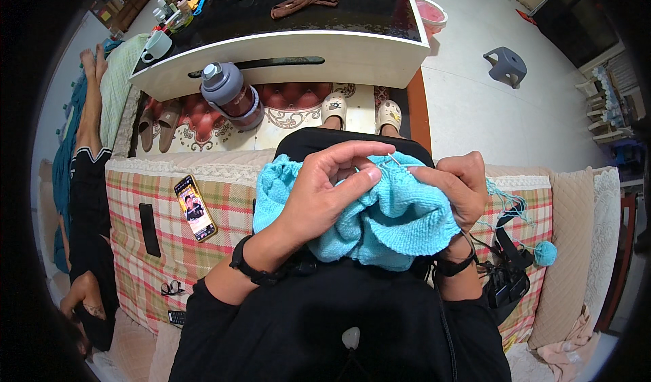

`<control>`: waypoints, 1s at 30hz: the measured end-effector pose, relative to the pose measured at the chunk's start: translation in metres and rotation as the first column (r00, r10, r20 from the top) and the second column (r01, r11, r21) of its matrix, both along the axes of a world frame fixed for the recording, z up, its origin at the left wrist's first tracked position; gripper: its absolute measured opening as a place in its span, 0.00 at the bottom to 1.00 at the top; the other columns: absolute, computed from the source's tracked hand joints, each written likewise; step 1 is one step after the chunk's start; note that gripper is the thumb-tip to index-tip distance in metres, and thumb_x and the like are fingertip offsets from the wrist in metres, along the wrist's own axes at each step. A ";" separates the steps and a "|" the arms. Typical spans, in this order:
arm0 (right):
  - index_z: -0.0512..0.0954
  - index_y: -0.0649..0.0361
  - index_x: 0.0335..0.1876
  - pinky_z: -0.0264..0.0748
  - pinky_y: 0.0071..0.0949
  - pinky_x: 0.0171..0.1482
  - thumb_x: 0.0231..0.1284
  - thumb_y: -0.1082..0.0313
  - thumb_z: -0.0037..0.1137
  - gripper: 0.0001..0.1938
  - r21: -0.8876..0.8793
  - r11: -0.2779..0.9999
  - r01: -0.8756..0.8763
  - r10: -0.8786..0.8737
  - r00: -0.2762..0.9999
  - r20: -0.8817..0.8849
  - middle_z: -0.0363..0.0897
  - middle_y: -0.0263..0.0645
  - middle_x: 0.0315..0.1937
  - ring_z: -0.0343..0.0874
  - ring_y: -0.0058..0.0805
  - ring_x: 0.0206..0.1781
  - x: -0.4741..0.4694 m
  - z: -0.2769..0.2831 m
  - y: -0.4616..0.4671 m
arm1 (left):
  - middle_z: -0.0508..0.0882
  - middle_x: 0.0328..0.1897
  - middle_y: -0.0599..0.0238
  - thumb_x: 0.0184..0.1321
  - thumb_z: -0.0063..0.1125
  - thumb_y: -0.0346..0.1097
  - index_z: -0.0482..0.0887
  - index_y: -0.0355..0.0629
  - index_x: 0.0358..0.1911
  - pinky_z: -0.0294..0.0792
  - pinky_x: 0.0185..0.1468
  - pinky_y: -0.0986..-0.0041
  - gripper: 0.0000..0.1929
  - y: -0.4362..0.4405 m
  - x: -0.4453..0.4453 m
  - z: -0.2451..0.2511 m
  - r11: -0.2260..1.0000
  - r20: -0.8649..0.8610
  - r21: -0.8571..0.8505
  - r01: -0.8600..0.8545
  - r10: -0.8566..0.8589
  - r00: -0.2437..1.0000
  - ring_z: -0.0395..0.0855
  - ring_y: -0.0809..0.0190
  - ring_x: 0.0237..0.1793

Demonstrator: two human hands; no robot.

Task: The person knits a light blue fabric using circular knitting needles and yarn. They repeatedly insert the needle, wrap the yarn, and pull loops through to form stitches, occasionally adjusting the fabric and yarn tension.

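A turquoise knitted piece [407, 229] lies bunched across my lap. My left hand [330, 183] pinches its upper edge between thumb and fingers, the index finger stretched out over a thin pale knitting needle [394, 159]. My right hand [457, 186] grips the work from the other side, its index finger pointing to the needle tip and the other fingers curled in. Loose turquoise yarn [508, 204] trails on the sofa beyond that hand, and a small yarn ball [545, 253] rests farther right. How many needles are in the stitches is hidden by my fingers.
On the plaid sofa cover [229, 204] left of me lie a lit phone [196, 209], a dark flat device [149, 229], glasses [172, 288] and a remote [177, 317]. A person [91, 229] reclines farther left. A large bottle [234, 97] stands before the coffee table [356, 56]. Black straps [508, 275] lie right.
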State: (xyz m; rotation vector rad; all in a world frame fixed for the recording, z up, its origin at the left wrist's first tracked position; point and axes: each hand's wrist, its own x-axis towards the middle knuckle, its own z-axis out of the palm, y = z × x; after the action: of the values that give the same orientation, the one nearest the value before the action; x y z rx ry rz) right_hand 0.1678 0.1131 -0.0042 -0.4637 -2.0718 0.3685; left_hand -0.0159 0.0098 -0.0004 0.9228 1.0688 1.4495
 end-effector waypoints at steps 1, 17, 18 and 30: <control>0.88 0.48 0.36 0.61 0.24 0.31 0.42 0.51 0.71 0.15 -0.040 0.999 -0.023 0.023 1.000 -0.012 0.72 0.25 0.27 0.68 0.23 0.32 0.001 -0.001 0.001 | 0.87 0.44 0.64 0.66 0.59 0.33 0.85 0.35 0.51 0.73 0.53 0.78 0.13 0.000 0.001 -0.001 1.000 0.013 0.007 0.002 -0.002 1.000 0.81 0.72 0.46; 0.82 0.59 0.38 0.71 0.33 0.36 0.45 0.52 0.69 0.20 -0.297 0.940 -0.165 0.195 0.978 0.074 0.75 0.37 0.34 0.74 0.36 0.37 -0.024 0.002 -0.004 | 0.88 0.39 0.66 0.62 0.62 0.29 0.87 0.32 0.44 0.74 0.48 0.79 0.10 -0.003 0.006 -0.005 0.998 -0.141 -0.049 0.038 -0.044 0.989 0.82 0.74 0.40; 0.83 0.58 0.38 0.71 0.33 0.35 0.44 0.52 0.70 0.20 -0.199 0.973 -0.114 0.127 0.990 0.057 0.75 0.37 0.34 0.74 0.35 0.37 -0.022 0.003 -0.006 | 0.88 0.40 0.65 0.62 0.63 0.29 0.87 0.32 0.45 0.74 0.48 0.79 0.10 -0.003 0.005 -0.006 0.997 -0.080 -0.067 0.024 -0.030 0.996 0.82 0.74 0.41; 0.88 0.51 0.36 0.63 0.23 0.31 0.41 0.57 0.70 0.14 -0.082 0.989 -0.122 0.122 0.993 -0.003 0.72 0.27 0.25 0.69 0.22 0.30 -0.001 0.003 -0.004 | 0.88 0.40 0.66 0.63 0.63 0.31 0.87 0.34 0.43 0.74 0.48 0.80 0.09 -0.003 -0.006 -0.007 0.994 0.235 -0.099 0.038 -0.014 0.972 0.83 0.73 0.40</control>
State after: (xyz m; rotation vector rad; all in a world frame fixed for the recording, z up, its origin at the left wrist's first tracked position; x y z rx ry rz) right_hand 0.1665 0.1094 -0.0016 -0.3870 -2.0985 0.5279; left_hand -0.0215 0.0073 -0.0074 0.6716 0.9425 1.4284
